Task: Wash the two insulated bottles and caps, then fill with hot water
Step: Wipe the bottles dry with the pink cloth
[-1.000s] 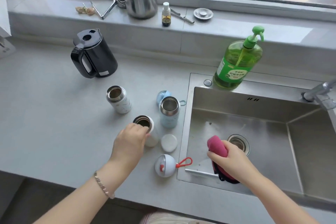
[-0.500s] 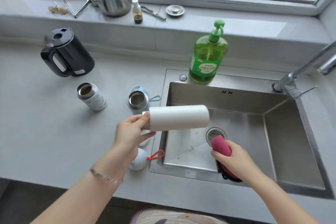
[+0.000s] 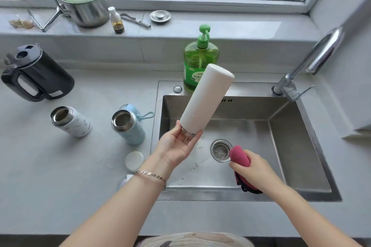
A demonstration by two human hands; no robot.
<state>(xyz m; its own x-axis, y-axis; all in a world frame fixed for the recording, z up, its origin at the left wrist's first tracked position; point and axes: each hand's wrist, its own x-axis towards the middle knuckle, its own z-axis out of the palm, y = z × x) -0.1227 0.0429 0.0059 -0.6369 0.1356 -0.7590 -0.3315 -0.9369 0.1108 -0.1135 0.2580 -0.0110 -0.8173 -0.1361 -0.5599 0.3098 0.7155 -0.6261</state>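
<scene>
My left hand (image 3: 177, 143) grips the mouth end of a plain white insulated bottle (image 3: 206, 99), tipped bottom-up and slanting to the upper right over the sink (image 3: 251, 110). My right hand (image 3: 253, 168) clutches a pink cloth (image 3: 240, 156) low in the sink, beside the drain (image 3: 221, 150). On the counter stand an open white patterned bottle (image 3: 71, 121) and an open light-blue bottle (image 3: 128, 127). A blue cap with a loop (image 3: 131, 108) sits behind the blue bottle. A white cap (image 3: 134, 161) lies near the sink's left edge; my forearm hides most of another cap.
A green dish-soap pump bottle (image 3: 197, 60) stands on the sink's back rim. The faucet (image 3: 313, 62) curves up at the right. A black electric kettle (image 3: 35, 74) sits at the far left. The window sill holds a steel pot (image 3: 84, 8), a small dropper bottle (image 3: 116, 21) and a drain stopper (image 3: 160, 16).
My left hand lifted the white bottle off the counter, carried it over the sink and tipped it from level to bottom-up. My right hand stays in the sink with the cloth.
</scene>
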